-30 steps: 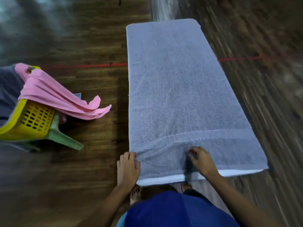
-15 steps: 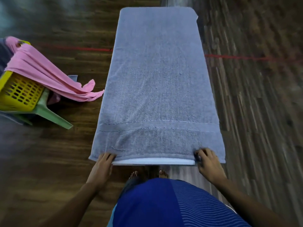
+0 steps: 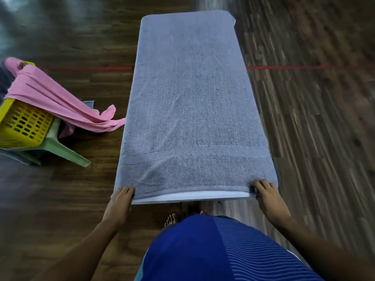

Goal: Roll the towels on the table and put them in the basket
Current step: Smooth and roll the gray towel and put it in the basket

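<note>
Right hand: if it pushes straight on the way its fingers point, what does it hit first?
The grey towel: the right hand grips its near right corner, fingers aimed up its length. Beyond that only flat towel, as far as this view shows.

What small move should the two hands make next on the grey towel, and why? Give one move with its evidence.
Probably fold the near edge over, away from the body, to start the roll. The grey towel lies flat along the table, nothing rolled yet, and the left hand and right hand each hold a near corner.
</note>
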### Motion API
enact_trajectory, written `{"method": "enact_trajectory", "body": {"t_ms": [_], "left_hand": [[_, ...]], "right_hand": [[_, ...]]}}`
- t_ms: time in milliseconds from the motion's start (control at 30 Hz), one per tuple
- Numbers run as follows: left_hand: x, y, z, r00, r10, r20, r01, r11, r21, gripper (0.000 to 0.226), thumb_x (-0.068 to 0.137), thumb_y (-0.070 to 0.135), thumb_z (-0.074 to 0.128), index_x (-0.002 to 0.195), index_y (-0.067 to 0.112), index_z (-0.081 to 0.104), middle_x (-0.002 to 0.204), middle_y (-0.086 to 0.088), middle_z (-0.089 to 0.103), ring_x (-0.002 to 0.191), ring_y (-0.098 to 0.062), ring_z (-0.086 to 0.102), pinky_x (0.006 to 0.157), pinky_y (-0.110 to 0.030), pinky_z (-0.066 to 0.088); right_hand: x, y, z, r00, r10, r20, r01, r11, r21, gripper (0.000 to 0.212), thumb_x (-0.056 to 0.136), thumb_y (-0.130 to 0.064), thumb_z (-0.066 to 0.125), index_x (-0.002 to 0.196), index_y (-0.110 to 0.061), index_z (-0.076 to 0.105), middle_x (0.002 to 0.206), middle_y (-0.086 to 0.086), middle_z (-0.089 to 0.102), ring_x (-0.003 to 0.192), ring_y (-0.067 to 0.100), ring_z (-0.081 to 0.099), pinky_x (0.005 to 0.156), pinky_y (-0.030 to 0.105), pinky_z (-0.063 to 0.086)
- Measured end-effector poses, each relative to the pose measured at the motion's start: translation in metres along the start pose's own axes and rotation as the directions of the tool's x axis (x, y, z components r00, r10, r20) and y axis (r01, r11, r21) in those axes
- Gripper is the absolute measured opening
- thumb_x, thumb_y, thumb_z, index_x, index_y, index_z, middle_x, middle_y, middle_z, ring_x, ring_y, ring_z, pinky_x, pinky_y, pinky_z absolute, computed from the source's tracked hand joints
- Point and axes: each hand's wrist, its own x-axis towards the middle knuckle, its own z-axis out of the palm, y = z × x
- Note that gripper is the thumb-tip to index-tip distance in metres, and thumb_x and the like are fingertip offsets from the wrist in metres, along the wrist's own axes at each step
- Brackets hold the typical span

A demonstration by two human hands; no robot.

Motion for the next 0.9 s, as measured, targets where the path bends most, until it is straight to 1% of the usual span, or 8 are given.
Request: {"method": "enact_trajectory", "body": {"t_ms": [133,367,467,600,700,767,833,900], "left_hand": [[-0.002,-0.002,-0.003,0.999,0.046,-0.013,-0.046,0.999,-0.020,0.030,0.075,-0.007,0.063,0.086,0.020,0.057,0.085,0.002,0.058,0.081,-0.021,0.054,0.065,-0.032,0.044],[0.009,-0.017,-0.014,0.998,0.039,-0.040,-0.042,0.994,-0.100,0.014,0.088,0.004,0.062,0.097,0.011,0.070,0.091,-0.003,0.068,0.083,-0.021,0.062,0.072,-0.036,0.050],[0.019,-0.021,-0.019,0.999,-0.008,-0.037,0.003,0.992,-0.129,0.014,0.092,0.004,0.057,0.092,0.013,0.068,0.088,-0.002,0.067,0.082,-0.022,0.061,0.070,-0.034,0.046],[0.036,-0.019,-0.019,0.998,-0.058,-0.011,0.057,0.995,-0.082,0.025,0.091,0.007,0.055,0.081,0.030,0.052,0.080,0.002,0.063,0.078,-0.025,0.060,0.067,-0.036,0.045],[0.037,-0.010,-0.016,0.992,-0.115,-0.060,0.117,0.992,0.036,0.010,0.088,0.012,0.060,0.092,0.021,0.057,0.093,-0.004,0.061,0.091,-0.028,0.056,0.081,-0.046,0.042],[0.035,-0.008,-0.011,0.987,-0.108,-0.121,0.121,0.987,0.107,0.017,0.083,0.012,0.066,0.098,0.016,0.059,0.101,-0.009,0.055,0.097,-0.031,0.049,0.087,-0.048,0.039],[0.031,-0.004,-0.007,0.990,-0.025,-0.137,0.037,0.996,0.079,0.023,0.076,0.000,0.068,0.093,0.013,0.059,0.096,-0.008,0.054,0.089,-0.027,0.048,0.076,-0.042,0.042],[0.027,0.001,-0.003,0.994,0.041,-0.101,-0.040,0.999,0.010,0.029,0.073,-0.011,0.065,0.090,0.012,0.060,0.091,-0.005,0.054,0.083,-0.023,0.049,0.068,-0.035,0.043]], "right_hand": [[0.000,0.009,0.000,1.000,-0.014,0.020,0.015,0.999,-0.028,0.041,0.080,0.005,0.064,0.114,-0.019,0.060,0.105,-0.003,0.056,0.090,0.020,0.049,0.073,0.034,0.048],[0.010,0.018,-0.013,1.000,-0.014,0.015,0.015,1.000,-0.019,0.014,0.085,-0.008,0.068,0.097,-0.015,0.071,0.090,0.000,0.067,0.083,0.025,0.063,0.070,0.037,0.050],[0.018,0.016,-0.017,0.998,0.054,0.014,-0.054,0.998,-0.015,0.014,0.088,-0.010,0.061,0.100,-0.015,0.068,0.093,0.002,0.067,0.089,0.028,0.062,0.074,0.040,0.049],[0.035,0.007,-0.019,0.980,0.178,0.092,-0.176,0.984,-0.036,0.018,0.093,-0.015,0.048,0.105,-0.021,0.061,0.103,0.002,0.063,0.104,0.027,0.056,0.082,0.038,0.033],[0.042,-0.003,-0.022,0.964,0.264,0.031,-0.262,0.963,-0.057,0.011,0.090,-0.019,0.054,0.101,-0.021,0.057,0.102,0.001,0.059,0.102,0.027,0.053,0.085,0.041,0.031],[0.039,-0.004,-0.018,0.972,0.219,-0.086,-0.229,0.963,-0.138,0.017,0.082,-0.015,0.067,0.097,-0.015,0.059,0.097,0.007,0.057,0.093,0.033,0.052,0.078,0.044,0.036],[0.034,-0.006,-0.014,0.985,0.130,-0.110,-0.144,0.980,-0.134,0.020,0.076,-0.004,0.070,0.090,-0.011,0.058,0.090,0.009,0.054,0.083,0.034,0.052,0.066,0.039,0.037],[0.029,-0.008,-0.010,0.994,0.076,-0.083,-0.083,0.992,-0.093,0.020,0.076,0.005,0.065,0.087,-0.009,0.058,0.088,0.009,0.053,0.080,0.033,0.052,0.062,0.034,0.035]]}}
